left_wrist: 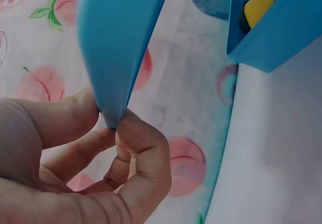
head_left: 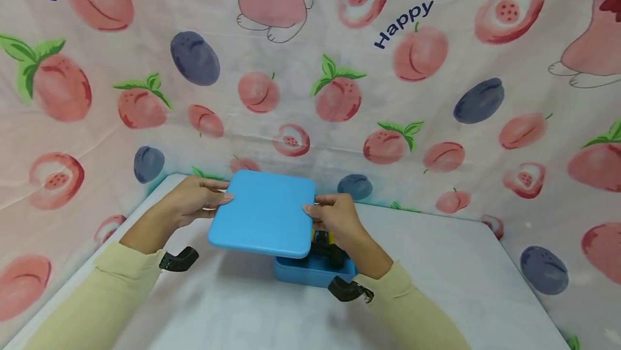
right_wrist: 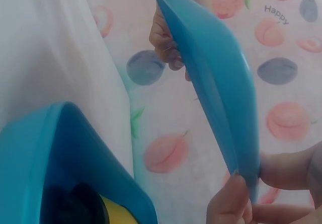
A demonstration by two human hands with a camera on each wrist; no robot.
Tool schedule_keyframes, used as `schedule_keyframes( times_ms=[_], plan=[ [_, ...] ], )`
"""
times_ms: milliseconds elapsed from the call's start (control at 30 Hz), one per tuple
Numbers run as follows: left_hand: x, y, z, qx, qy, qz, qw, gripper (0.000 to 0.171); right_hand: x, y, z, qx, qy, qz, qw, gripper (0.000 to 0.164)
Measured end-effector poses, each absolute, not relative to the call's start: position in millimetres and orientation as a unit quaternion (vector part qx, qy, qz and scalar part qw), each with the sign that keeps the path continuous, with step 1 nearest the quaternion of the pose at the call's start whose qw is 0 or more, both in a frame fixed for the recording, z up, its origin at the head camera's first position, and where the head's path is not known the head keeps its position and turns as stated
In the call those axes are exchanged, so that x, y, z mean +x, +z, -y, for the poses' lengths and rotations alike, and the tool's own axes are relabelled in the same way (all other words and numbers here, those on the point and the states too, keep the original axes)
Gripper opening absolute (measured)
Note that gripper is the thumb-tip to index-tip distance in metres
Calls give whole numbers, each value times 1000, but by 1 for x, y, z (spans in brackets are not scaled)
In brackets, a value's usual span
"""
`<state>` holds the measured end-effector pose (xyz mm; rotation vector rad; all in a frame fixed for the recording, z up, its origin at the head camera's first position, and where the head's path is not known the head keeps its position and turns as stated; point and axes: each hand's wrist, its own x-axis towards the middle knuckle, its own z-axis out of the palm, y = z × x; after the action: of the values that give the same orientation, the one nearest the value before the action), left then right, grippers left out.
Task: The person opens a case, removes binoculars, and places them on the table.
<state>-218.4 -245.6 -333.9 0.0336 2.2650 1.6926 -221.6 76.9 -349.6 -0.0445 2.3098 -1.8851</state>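
Observation:
A flat blue lid (head_left: 267, 212) with rounded corners is held up between both hands, tilted above the table. My left hand (head_left: 196, 199) pinches its left edge, thumb on top and fingers beneath; the left wrist view shows this pinch on the lid (left_wrist: 118, 48) closely. On the opposite edge my right hand (head_left: 337, 218) pinches the lid (right_wrist: 216, 78) the same way. Below and to the right stands an uncovered blue box (head_left: 310, 277), apart from the lid. Black and yellow items (head_left: 322, 242) lie inside it, partly hidden by the lid and the right hand.
The box rests on a white table (head_left: 436, 285). Behind the table hangs a pink cloth (head_left: 301, 96) printed with peaches and blue fruit. A black strap piece (head_left: 179, 259) sticks out at the left wrist, another strap piece (head_left: 346, 289) at the right.

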Motion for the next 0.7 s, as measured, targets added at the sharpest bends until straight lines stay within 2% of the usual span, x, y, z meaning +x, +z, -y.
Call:
schedule_keyframes(
  times_ms=[300,700],
  plan=[
    [-215,-339,255,11,591,-794,143,68,-221,-351,-67,-19,-635,-767,91,49],
    [-211,-334,272,5,599,-788,143,69,-223,-354,-49,-28,-643,-760,94,39]
  ],
)
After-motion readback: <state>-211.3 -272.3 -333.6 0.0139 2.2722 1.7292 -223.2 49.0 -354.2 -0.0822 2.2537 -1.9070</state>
